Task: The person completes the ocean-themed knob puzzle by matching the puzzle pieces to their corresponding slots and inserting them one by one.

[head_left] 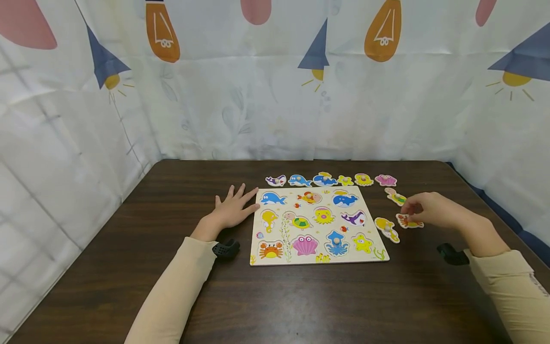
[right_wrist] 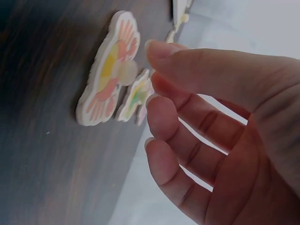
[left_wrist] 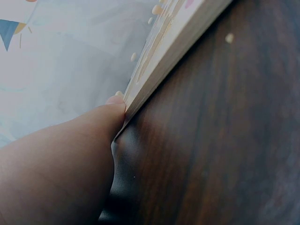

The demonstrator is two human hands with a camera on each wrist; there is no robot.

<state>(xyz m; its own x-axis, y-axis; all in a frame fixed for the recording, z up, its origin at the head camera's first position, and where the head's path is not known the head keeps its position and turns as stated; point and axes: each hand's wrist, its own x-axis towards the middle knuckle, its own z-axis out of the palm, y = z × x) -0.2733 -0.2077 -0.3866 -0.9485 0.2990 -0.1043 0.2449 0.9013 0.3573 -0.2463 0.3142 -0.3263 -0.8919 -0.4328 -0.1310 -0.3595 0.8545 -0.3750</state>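
Two hands were on the dark table point(head_left: 129, 286), one at each side of the puzzle board point(head_left: 318, 258). We saw much bare table in front of the board and to its left. Behind the board the room was smaller, because six loose pieces point(head_left: 325, 180) lay in a row between its far edge and the curtain point(head_left: 275, 105). On the right, three more pieces lay between the board and the table edge.

Our left hand point(head_left: 232, 210) lay flat on the table with the fingers straight and spread apart, and it held nothing. In the left wrist view the side of this hand point(left_wrist: 61, 164) touched the corner of the board point(left_wrist: 159, 56) at its left edge.

Our right hand point(head_left: 434, 209) was over the crab piece point(head_left: 409, 221), which lay on the table to the right of the board, near the yellow piece point(head_left: 386, 229) and the piece behind it point(head_left: 396, 196). In the right wrist view the fingers point(right_wrist: 187, 117) were loosely bent and apart, and the crab piece point(right_wrist: 108, 70) was close to the fingertips. We could not tell if they really touched it; they were not clamped on it
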